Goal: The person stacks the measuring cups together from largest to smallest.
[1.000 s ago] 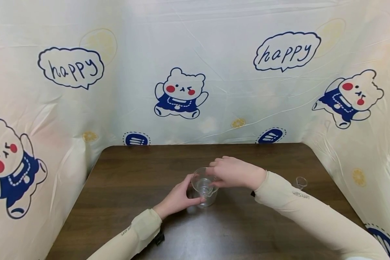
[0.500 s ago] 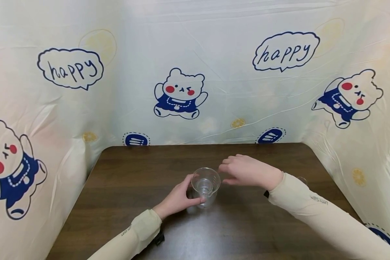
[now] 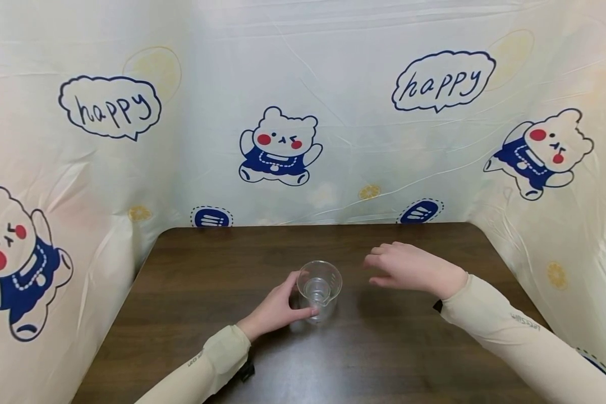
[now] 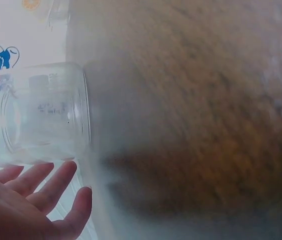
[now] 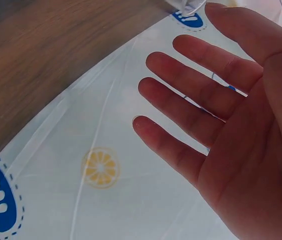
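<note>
Left hand (image 3: 276, 306) round two nested glass beakers (image 3: 319, 292), right hand (image 3: 415, 269) apart

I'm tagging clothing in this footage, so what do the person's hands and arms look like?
The left sleeve and right sleeve are long and cream-coloured, bulging at the wrist end, where a small black piece shows beneath each. Both carry small dark lettering, hard to read. The left hand and right hand wear no gloves.
</note>
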The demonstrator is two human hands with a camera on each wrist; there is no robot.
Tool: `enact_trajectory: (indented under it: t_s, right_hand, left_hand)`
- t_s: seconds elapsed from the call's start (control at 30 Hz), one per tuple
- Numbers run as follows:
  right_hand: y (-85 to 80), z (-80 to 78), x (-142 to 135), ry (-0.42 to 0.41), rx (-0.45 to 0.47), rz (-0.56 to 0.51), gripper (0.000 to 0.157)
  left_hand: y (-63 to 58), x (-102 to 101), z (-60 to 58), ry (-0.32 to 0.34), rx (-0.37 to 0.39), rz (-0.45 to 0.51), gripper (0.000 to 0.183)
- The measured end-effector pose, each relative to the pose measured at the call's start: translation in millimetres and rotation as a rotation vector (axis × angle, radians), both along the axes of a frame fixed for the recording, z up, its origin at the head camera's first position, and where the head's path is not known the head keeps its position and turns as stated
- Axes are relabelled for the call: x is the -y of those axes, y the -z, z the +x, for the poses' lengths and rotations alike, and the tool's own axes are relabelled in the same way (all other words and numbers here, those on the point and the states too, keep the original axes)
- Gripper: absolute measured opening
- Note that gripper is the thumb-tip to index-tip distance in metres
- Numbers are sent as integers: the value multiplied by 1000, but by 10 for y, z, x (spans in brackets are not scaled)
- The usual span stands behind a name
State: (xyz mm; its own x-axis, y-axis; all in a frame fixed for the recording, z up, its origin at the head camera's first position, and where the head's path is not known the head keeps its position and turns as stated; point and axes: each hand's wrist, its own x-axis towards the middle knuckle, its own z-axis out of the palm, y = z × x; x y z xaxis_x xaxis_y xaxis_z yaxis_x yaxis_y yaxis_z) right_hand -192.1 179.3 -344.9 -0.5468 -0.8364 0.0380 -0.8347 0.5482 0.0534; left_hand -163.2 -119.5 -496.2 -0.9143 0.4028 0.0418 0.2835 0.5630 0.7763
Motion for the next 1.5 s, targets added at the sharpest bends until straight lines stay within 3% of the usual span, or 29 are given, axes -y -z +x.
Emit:
enact_trajectory:
  t_s: [0.9,1.5]
  right_hand:
    - [-63,25,-737,168,26,0,19]
    - [143,-3,-1175,420,19,100,25]
  left_hand:
    - [8,14,6,2,1,-29,84]
    - [0,15,-2,9,1,-24,82]
